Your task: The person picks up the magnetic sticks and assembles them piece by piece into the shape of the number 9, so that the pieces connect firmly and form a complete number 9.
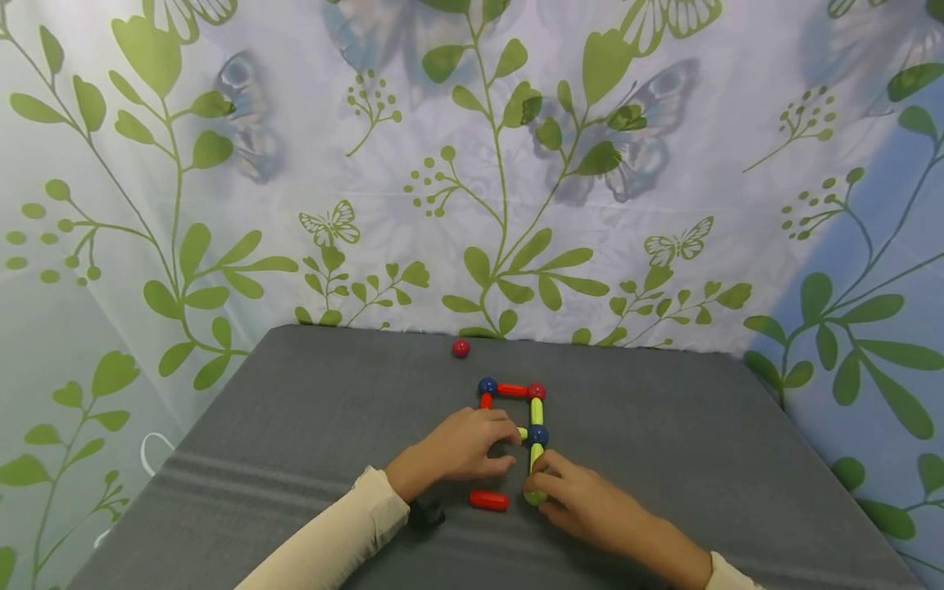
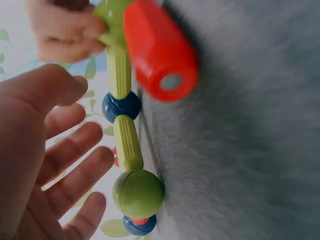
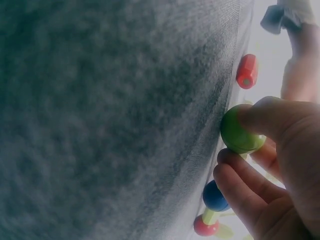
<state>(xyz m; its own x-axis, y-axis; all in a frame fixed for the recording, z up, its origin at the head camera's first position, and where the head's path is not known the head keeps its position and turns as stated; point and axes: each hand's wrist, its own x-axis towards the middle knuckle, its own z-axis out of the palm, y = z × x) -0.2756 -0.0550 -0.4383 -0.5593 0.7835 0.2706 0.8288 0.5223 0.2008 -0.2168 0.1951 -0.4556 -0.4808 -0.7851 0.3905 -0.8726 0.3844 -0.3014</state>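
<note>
A magnetic rod-and-ball frame lies on the grey cloth-covered table. Its far side has a blue ball point(image 1: 487, 386), a red rod point(image 1: 512, 391) and a red ball point(image 1: 537, 392). Yellow-green rods run from there through another blue ball point(image 1: 538, 435) to a green ball point(image 3: 242, 131) at the near end. My right hand point(image 1: 590, 501) pinches that green ball between thumb and fingers. Over the frame's left side hovers my left hand point(image 1: 466, 442), fingers loosely spread and holding nothing. Beneath it, a second green ball point(image 2: 138, 194) shows in the left wrist view.
A loose red rod point(image 1: 489, 501) lies on the near side, left of the right hand. Far back on the table point(image 1: 354, 369) sits a single red ball point(image 1: 460, 348). Behind the table's back edge hangs a leaf-and-butterfly curtain point(image 1: 398, 270).
</note>
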